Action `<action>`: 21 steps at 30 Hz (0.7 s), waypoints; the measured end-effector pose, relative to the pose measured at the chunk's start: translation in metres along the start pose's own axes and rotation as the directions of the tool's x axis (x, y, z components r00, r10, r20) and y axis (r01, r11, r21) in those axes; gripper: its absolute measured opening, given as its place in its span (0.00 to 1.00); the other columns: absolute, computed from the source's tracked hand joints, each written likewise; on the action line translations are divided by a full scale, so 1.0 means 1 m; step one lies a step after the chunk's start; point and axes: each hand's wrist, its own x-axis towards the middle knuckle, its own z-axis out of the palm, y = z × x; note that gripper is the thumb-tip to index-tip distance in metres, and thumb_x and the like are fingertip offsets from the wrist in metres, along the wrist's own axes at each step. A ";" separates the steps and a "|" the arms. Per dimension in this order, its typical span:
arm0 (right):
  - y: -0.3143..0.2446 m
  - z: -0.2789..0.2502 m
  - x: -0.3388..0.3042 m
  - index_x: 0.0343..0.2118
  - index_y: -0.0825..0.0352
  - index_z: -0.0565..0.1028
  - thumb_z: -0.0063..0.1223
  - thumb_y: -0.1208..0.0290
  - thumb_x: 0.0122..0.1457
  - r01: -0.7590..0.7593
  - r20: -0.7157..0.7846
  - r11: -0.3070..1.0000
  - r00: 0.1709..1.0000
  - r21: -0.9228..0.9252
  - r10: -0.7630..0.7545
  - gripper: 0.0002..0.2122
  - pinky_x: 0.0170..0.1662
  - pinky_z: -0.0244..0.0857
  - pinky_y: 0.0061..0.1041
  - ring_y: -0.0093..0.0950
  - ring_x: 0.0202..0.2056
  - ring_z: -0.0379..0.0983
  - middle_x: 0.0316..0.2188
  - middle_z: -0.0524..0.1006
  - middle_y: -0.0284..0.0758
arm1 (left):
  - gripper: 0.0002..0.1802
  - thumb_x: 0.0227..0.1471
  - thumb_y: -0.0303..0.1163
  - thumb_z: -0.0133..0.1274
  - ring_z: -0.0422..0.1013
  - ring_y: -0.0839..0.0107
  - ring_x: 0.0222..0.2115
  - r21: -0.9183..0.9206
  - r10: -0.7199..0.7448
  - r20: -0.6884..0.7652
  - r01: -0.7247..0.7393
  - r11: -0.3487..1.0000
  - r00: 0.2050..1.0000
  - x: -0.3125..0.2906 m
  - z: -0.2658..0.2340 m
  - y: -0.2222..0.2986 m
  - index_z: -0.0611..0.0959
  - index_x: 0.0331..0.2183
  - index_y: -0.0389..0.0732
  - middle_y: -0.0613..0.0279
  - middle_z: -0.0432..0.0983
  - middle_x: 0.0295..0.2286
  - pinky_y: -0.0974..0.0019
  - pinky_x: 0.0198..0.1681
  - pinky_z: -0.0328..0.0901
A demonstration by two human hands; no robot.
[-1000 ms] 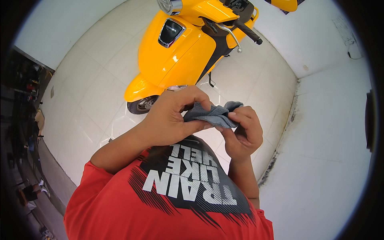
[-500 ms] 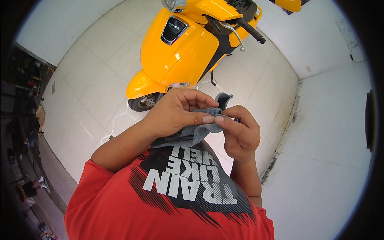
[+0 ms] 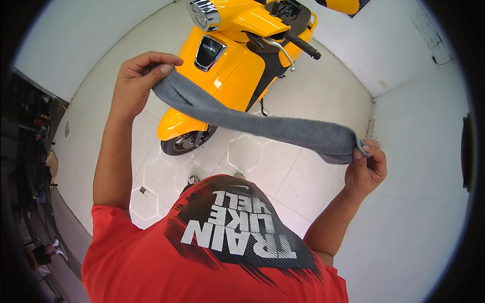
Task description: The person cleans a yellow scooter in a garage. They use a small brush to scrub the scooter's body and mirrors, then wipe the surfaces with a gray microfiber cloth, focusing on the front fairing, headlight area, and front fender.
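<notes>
A grey cloth (image 3: 252, 124) stretches between my two hands, gathered into a long band with soft folds. My left hand (image 3: 139, 81) pinches its upper left end between thumb and fingers, in front of the scooter's front panel. At the lower right, my right hand (image 3: 368, 169) grips the other end, its thumb pressed over the cloth's edge. The band dips from left to right and hangs in the air. Behind it stands a yellow scooter (image 3: 237, 76); the cloth passes in front of its lower body, apart from it as far as I can tell.
The scooter's front wheel (image 3: 181, 143) rests on the pale tiled floor (image 3: 273, 166). Its handlebar grip (image 3: 305, 46) and brake lever stick out to the right. A white wall (image 3: 409, 166) runs along the right. Dark cluttered things (image 3: 28, 151) lie at the far left.
My hands were close together over the bunched cloth. They have spread wide apart, left hand up and leftward, right hand out to the right, drawing the cloth into a long band.
</notes>
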 end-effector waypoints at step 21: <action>-0.012 -0.057 0.012 0.33 0.73 0.80 0.53 0.95 0.46 -0.259 0.100 0.936 0.952 -0.240 0.289 0.13 0.35 0.64 0.19 0.23 0.33 0.70 0.35 0.75 0.38 | 0.16 0.42 0.12 0.59 0.75 0.72 0.33 0.548 0.067 0.308 -0.234 0.803 0.949 0.005 0.008 0.035 0.81 0.34 0.38 0.64 0.76 0.32 0.70 0.36 0.71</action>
